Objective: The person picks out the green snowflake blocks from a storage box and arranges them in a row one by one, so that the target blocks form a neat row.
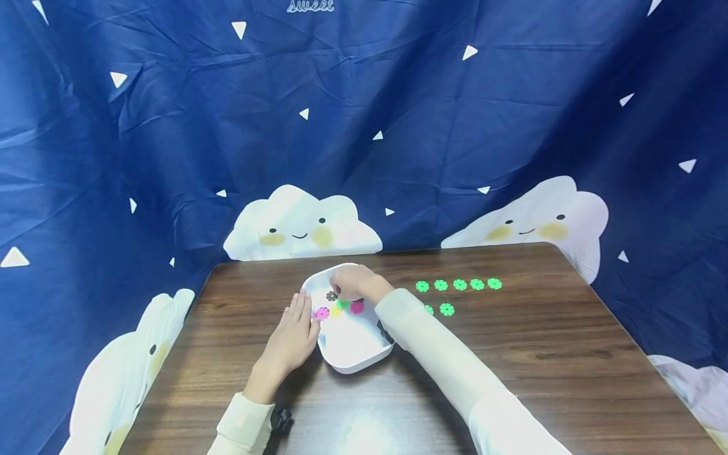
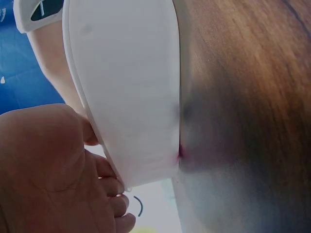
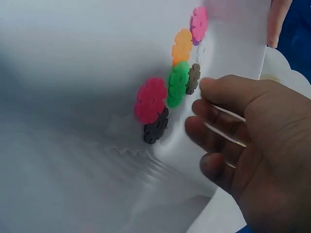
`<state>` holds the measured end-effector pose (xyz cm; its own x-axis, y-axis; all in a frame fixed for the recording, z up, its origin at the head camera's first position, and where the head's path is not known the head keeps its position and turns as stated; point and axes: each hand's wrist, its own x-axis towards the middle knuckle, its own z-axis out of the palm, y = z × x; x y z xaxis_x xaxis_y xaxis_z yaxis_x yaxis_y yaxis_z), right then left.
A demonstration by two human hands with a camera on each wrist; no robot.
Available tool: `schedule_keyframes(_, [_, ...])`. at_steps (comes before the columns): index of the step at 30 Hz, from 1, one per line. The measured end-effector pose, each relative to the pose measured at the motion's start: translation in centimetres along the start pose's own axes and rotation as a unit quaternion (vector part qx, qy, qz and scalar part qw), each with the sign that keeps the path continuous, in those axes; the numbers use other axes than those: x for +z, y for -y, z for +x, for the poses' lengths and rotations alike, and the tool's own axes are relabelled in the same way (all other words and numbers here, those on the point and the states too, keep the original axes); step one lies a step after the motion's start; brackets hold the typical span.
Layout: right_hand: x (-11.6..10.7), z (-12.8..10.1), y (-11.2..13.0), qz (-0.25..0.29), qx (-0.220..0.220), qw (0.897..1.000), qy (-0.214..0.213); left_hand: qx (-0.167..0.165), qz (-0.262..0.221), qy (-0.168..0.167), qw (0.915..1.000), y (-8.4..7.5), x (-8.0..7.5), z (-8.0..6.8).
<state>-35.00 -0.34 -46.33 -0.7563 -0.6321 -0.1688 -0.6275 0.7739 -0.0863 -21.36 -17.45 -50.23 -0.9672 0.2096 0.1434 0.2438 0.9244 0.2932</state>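
Note:
A white tray with rounded corners stands on the table. My left hand rests along its left rim with fingers straight. Over the far part of the tray is my right hand; the right wrist view shows its fingers loosely bent, nothing visible between them. Beside its fingertips lie a green flower-shaped disc and a dark grey disc. Around these are an orange disc, a pink disc partly covering a purple one, and a deep pink disc overlapping a black disc.
Right of the tray, several green discs lie in a row on the brown wooden table. Nearer, a green disc lies beside another partly hidden by the right sleeve. A blue curtain with clouds hangs behind.

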Motion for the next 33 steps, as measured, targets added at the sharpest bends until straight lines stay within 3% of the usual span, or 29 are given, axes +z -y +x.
schedule_keyframes(7, [0.22,-0.17,0.38,-0.005,0.010,0.999,0.043,0.001,0.004,-0.005,1.0000,-0.23,-0.13,-0.09])
schedule_keyframes(20, [0.70,0.34,0.25,-0.027,0.025,0.998,0.045,0.009,-0.003,-0.016,0.9998,-0.13,-0.06,-0.04])
schedule_keyframes(33, [0.24,0.38,-0.39,0.000,0.026,0.999,0.029,0.002,0.010,-0.005,0.9999,-0.23,-0.28,0.00])
